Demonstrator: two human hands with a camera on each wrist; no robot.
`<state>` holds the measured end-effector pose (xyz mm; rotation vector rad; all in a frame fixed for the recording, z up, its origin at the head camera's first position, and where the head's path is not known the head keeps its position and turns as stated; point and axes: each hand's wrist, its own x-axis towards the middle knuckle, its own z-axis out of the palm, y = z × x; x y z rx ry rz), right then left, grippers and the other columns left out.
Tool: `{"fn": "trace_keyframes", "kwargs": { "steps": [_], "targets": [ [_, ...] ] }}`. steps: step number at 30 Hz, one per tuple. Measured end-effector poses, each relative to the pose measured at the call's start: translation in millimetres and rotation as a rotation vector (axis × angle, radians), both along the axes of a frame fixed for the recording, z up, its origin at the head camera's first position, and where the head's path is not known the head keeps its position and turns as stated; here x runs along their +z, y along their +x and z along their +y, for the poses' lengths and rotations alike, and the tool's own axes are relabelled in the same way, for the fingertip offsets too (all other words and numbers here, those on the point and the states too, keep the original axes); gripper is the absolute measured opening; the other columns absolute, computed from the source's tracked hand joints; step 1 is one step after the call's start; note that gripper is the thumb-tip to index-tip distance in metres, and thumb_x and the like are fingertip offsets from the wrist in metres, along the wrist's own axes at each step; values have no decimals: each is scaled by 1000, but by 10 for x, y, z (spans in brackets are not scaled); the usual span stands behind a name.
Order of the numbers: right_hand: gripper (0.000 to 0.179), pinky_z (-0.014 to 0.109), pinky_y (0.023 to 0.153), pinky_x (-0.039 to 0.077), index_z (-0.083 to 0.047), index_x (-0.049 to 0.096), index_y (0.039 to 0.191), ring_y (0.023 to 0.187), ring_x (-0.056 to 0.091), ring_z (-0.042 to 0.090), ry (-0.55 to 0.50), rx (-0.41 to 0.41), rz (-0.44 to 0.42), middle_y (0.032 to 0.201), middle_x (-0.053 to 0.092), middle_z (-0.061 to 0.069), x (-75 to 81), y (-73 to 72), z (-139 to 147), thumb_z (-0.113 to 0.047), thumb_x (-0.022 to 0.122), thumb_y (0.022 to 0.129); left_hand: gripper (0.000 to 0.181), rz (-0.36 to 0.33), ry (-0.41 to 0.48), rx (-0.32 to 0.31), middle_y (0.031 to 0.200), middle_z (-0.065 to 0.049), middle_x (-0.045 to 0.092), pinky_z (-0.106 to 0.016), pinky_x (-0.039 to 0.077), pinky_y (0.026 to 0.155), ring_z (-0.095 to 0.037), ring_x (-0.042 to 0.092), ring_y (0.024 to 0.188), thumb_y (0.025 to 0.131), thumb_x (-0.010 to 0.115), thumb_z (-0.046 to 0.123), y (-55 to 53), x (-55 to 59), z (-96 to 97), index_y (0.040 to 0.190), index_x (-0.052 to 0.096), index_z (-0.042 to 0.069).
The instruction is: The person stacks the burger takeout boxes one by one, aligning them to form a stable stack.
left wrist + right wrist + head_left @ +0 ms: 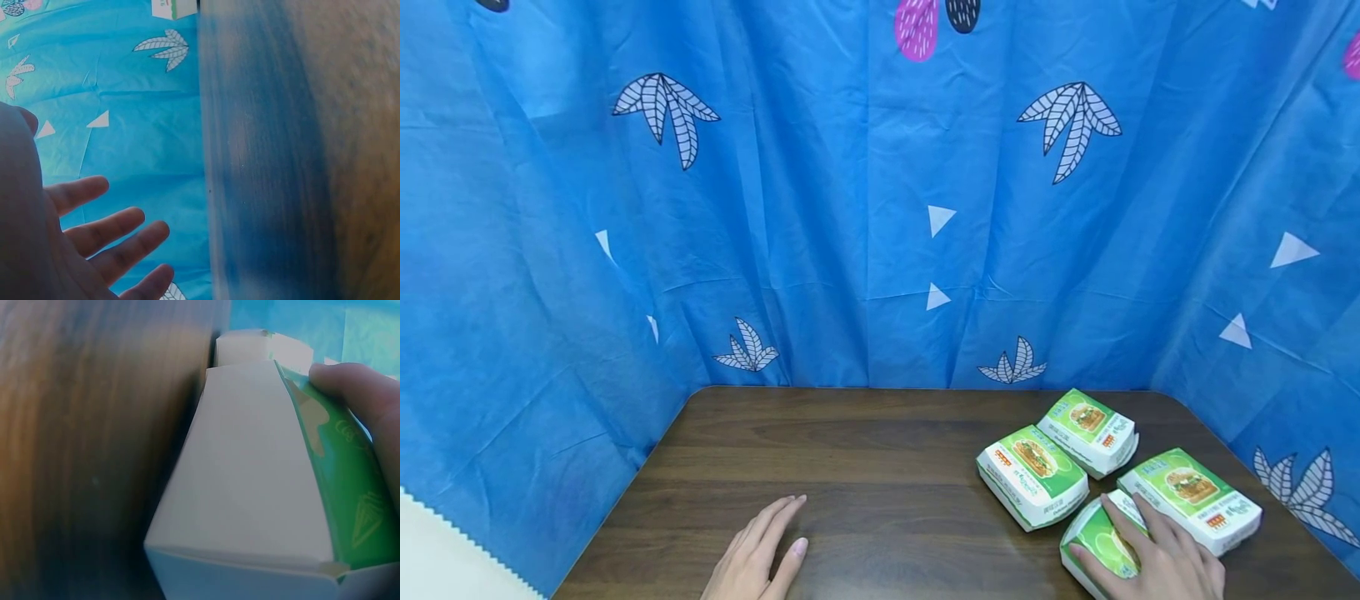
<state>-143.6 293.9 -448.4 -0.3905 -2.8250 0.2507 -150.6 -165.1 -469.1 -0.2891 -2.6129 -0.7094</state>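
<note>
Near the front right of the table, my right hand (1172, 558) lies over a green and white burger box (1101, 542), with its thumb and fingers spread across the top. In the right wrist view this box's plain white side (256, 469) faces the camera, and a digit (350, 387) touches the edge of its green top. Part of the box is hidden beneath the hand. My left hand (756, 550) hovers at the table's front, left of middle, holding nothing. Its fingers (115, 231) are spread and relaxed in the left wrist view.
Beside the touched box, on its right, lies another burger box (1191, 500). Two more, a nearer one (1033, 475) and a farther one (1090, 429), sit close together behind it. A blue patterned curtain (865, 208) surrounds the back and sides of the brown wooden table (835, 450).
</note>
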Motion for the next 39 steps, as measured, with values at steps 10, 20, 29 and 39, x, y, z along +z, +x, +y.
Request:
{"fn": "trace_keyframes", "kwargs": {
  "steps": [10, 20, 29, 39],
  "targets": [
    [103, 68, 87, 26, -16, 59, 133, 116, 41, 46, -11, 2, 25, 138, 44, 23, -7, 3, -36, -91, 52, 61, 43, -4, 20, 2, 133, 11, 55, -43, 50, 92, -15, 57, 119, 95, 59, 38, 13, 11, 1, 136, 54, 27],
    [102, 66, 90, 23, -17, 60, 131, 117, 41, 45, -11, 3, 87, 138, 45, 22, -10, 27, -89, -90, 54, 61, 42, -30, 68, 8, 135, 13, 53, -39, 51, 90, -14, 57, 119, 96, 57, 39, 34, 25, 14, 137, 50, 33],
    [98, 65, 91, 22, -17, 60, 130, 118, 39, 43, -21, 18, 149, 137, 46, 20, 18, 60, -148, -88, 57, 61, 41, -85, 152, -18, 135, 18, 51, -37, 50, 92, -8, 56, 118, 96, 58, 35, 83, 103, 63, 136, 51, 32],
    [100, 65, 93, 20, -19, 57, 134, 122, 35, 43, -36, 30, 133, 141, 42, 20, 51, 69, -203, -88, 57, 61, 41, -38, 189, -82, 135, 18, 49, -36, 51, 88, -11, 57, 114, 98, 55, 32, 143, 133, 131, 138, 46, 35]
  ]
}}
